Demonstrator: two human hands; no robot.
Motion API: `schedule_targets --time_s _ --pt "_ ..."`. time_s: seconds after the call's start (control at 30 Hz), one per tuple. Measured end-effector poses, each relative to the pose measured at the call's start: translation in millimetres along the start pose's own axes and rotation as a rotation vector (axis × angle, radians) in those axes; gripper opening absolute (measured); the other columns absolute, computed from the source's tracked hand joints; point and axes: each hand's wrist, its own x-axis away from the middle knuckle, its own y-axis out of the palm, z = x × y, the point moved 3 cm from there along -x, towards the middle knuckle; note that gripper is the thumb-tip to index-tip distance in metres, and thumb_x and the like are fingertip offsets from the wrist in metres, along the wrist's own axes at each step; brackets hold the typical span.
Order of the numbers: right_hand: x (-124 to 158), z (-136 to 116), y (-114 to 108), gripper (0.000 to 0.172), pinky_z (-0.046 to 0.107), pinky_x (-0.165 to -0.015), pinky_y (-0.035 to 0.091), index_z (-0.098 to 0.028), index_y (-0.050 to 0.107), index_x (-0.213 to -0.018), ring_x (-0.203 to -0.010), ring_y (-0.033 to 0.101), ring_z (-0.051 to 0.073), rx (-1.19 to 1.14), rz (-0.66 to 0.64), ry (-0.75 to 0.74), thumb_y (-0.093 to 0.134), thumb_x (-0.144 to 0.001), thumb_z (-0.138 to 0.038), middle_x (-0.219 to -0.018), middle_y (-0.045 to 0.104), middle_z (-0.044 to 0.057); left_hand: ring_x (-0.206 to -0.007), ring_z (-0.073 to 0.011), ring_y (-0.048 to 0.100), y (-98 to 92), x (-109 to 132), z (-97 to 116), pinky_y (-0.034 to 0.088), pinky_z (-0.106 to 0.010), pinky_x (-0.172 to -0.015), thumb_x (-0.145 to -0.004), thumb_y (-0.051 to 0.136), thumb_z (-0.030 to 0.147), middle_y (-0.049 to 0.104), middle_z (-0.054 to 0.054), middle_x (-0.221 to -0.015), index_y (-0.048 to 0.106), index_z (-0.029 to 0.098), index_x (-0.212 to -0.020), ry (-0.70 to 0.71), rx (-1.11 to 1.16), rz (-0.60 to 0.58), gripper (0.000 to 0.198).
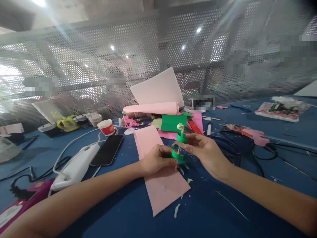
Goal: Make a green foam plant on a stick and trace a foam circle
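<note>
Between my two hands stands a thin pale stick [183, 129] with a green paper strip [177, 154] curled around it in loops and a small pale tip on top. My left hand [158, 159] is closed, its thumb and fingers pinching the lower loop and stick from the left. From the right, my right hand [206, 150] pinches at the strip between the upper and lower loops. A dark narrow thing by its fingertips is too small to make out. Under my left hand lies a long pink paper sheet [163, 190] on the blue table [218, 211].
Behind my hands lie green paper [170, 123], a pink roll [151, 108] and several scraps. Left are a black phone [108, 150], a white power strip [76, 168] and a red paper cup [106, 127]. A pink glue gun [255, 135] with cables lies right. Perforated metal mesh [158, 49] stands behind.
</note>
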Motion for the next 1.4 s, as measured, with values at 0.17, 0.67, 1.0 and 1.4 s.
schedule_targets --time_s 0.17,0.67,1.0,1.4 --pt "-2.5 -3.3 -2.5 0.036 0.040 -0.084 0.053 -0.021 0.067 -0.083 -0.087 0.067 0.022 -0.043 0.028 0.021 0.085 -0.057 -0.037 -0.087 0.072 0.004 -0.061 -0.0112 0.061 2.8 -0.6 6.1 0.049 -0.027 -0.070 -0.068 0.077 0.031 0.068 -0.004 -0.068 0.072 0.013 -0.076 -0.012 0.012 0.053 0.020" --pt "-3.4 0.1 0.1 0.035 0.038 -0.083 0.055 -0.022 0.069 -0.095 -0.089 0.067 0.021 -0.058 -0.105 0.064 0.078 -0.068 -0.043 -0.100 0.070 0.006 -0.064 -0.0124 0.062 -2.9 -1.4 3.5 0.050 -0.026 -0.070 -0.067 0.078 0.033 0.070 -0.005 -0.070 0.074 0.015 -0.073 0.028 0.035 0.089 0.019" --pt "-1.8 1.8 1.0 0.038 0.039 -0.084 0.055 -0.024 0.069 -0.091 -0.092 0.068 0.022 -0.005 -0.140 0.054 0.085 -0.058 -0.031 -0.092 0.073 0.003 -0.064 -0.0133 0.063 -1.9 -1.3 1.4 0.051 -0.028 -0.071 -0.066 0.079 0.034 0.071 -0.005 -0.073 0.074 0.015 -0.080 -0.026 0.095 0.026 0.024" --pt "0.8 -0.1 4.2 0.047 0.039 -0.081 0.057 -0.022 0.067 -0.086 -0.086 0.068 0.022 0.002 -0.053 0.067 0.089 -0.046 -0.032 -0.087 0.072 0.002 -0.062 -0.0119 0.062 1.0 0.5 4.4 0.050 -0.027 -0.071 -0.066 0.079 0.032 0.068 -0.003 -0.067 0.073 0.014 -0.074 -0.033 0.063 -0.004 0.020"
